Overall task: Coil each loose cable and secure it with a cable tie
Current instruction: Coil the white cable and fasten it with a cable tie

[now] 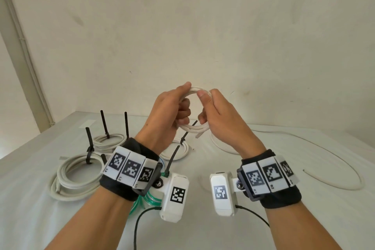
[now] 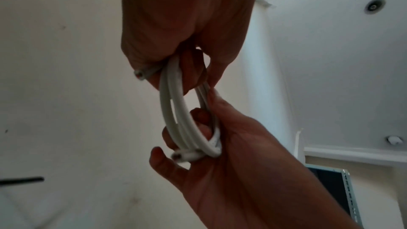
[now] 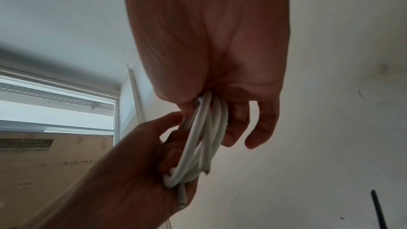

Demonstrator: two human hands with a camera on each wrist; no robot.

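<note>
I hold a small white cable coil (image 1: 193, 129) up in the air above the table, between both hands. My left hand (image 1: 176, 109) grips its left side, with the thumb on top and the fingers curled through the loop. On the right side, my right hand (image 1: 213, 111) pinches the coil. In the left wrist view the coil (image 2: 174, 111) runs from my left hand (image 2: 187, 32) down to my right hand (image 2: 220, 163), and both cut ends stick out. The right wrist view shows the coil (image 3: 204, 137) pinched under my right hand (image 3: 209, 50).
Tied white coils (image 1: 77, 174) with upright black cable ties (image 1: 89, 148) lie on the white table (image 1: 203, 233) at the left and centre. A loose white cable (image 1: 343, 168) curves across the right side. Green tubing (image 1: 150, 199) lies under my left wrist.
</note>
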